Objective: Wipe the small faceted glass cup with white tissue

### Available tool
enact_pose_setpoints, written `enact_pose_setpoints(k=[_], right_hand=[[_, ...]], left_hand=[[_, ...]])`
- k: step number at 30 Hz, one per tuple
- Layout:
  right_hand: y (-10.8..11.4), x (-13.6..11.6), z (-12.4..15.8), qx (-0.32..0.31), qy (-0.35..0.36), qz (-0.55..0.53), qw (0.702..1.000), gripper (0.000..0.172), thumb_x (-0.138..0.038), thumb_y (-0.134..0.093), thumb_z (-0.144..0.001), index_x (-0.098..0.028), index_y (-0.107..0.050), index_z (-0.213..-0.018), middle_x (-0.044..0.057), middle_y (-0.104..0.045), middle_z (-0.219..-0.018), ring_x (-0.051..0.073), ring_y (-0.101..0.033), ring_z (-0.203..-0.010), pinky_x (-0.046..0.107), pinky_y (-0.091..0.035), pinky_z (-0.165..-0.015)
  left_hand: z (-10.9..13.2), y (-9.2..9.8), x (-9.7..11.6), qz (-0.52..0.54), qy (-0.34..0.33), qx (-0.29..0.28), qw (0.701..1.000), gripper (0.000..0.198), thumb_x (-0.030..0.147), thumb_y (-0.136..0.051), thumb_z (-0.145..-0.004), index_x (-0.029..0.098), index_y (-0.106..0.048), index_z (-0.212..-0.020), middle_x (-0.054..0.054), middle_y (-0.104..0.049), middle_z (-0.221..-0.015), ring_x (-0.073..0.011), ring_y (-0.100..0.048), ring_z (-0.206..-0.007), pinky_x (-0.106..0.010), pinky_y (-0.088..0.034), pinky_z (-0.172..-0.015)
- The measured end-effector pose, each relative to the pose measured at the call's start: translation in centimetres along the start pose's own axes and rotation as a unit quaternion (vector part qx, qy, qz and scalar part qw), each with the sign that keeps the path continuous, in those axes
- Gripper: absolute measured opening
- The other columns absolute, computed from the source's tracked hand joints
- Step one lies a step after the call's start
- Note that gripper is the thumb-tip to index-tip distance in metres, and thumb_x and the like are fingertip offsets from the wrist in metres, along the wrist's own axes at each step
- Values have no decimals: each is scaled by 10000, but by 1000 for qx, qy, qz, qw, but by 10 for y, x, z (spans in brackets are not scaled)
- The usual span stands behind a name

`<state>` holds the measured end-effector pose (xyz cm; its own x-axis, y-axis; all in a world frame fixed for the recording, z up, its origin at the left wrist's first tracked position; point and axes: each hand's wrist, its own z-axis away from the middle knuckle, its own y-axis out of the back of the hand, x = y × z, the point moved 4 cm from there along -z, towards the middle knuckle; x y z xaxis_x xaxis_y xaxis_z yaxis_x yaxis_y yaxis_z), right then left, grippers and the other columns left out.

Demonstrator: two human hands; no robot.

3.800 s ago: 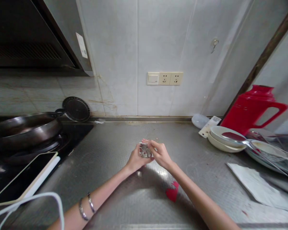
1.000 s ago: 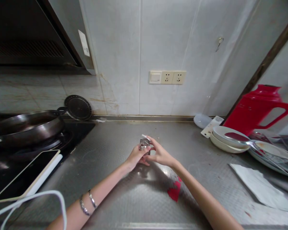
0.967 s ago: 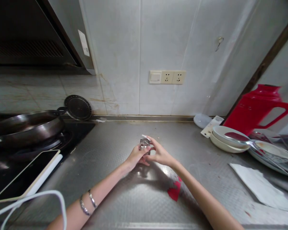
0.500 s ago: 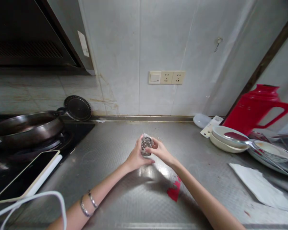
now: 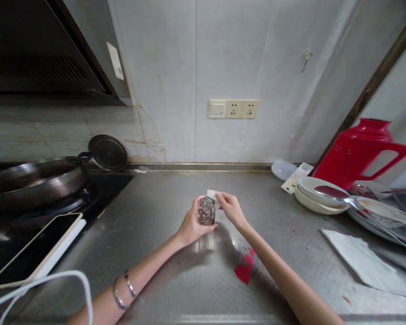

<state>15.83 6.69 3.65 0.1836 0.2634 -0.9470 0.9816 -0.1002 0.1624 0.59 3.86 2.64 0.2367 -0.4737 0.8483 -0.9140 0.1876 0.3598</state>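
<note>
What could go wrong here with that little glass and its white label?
1. The small glass is gripped only by the left hand above the steel counter; a hard tug could make it slip and crack.
2. The right hand pinches just an edge of the white label, which may tear.
3. The phone lies on the stove edge near the pan; heat might harm it.

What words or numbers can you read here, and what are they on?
No text is legible.
Range hood sticker: print too blurred.
White tag beside the bowls: print too small.
White label pinched by the right hand, at the glass jar in the left hand: nothing readable.
</note>
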Motion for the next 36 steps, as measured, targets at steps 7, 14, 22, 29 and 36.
enact_pose_setpoints(k=[7, 14, 22, 29, 36], right_hand=[[3, -27, 12, 5, 164, 90, 982, 335, -409, -493, -886, -156, -709, -848, 42, -703, -752, 161, -602, -660, 234, -443, -599], [-5, -35, 27, -30, 235, 109, 965, 289, -328, -466, -911, -197, -723, -933, 67, -745, -870, 198, -691, -801, 262, -506, -706], [-6, -42, 32, -50, 232, 69, 969, 294, -351, -490, -895, -193, -731, -843, 43, -723, -764, 179, -665, -723, 254, -493, -682], [6, -28, 19, 107, 136, 36, 984, 321, -429, -508, -868, -179, -702, -820, 43, -699, -755, 178, -594, -657, 252, -429, -591], [-6, -36, 24, -48, 178, 106, 977, 319, -375, -484, -895, -185, -727, -816, 35, -707, -730, 167, -615, -654, 242, -428, -621]], left_hand=[[2, -7, -10, 5, 30, -31, 999, 863, 223, -798, -569, 202, -329, -1292, -92, -600, -1147, -211, -627, -936, -336, -495, -827], [2, -8, -9, -23, 29, -4, 999, 807, 248, -794, -557, 192, -374, -1244, -55, -631, -1033, -199, -638, -859, -311, -500, -762], [0, -7, -17, -25, 55, 7, 998, 774, 246, -789, -562, 194, -382, -1219, -37, -647, -1007, -191, -632, -840, -303, -497, -737], [4, -11, -15, -8, 44, -26, 999, 793, 209, -782, -567, 207, -363, -1240, -60, -624, -1081, -198, -626, -907, -320, -490, -803], [4, -11, -14, -61, 32, -51, 996, 675, 252, -760, -585, 193, -407, -1158, -25, -638, -937, -180, -625, -751, -297, -473, -674]])
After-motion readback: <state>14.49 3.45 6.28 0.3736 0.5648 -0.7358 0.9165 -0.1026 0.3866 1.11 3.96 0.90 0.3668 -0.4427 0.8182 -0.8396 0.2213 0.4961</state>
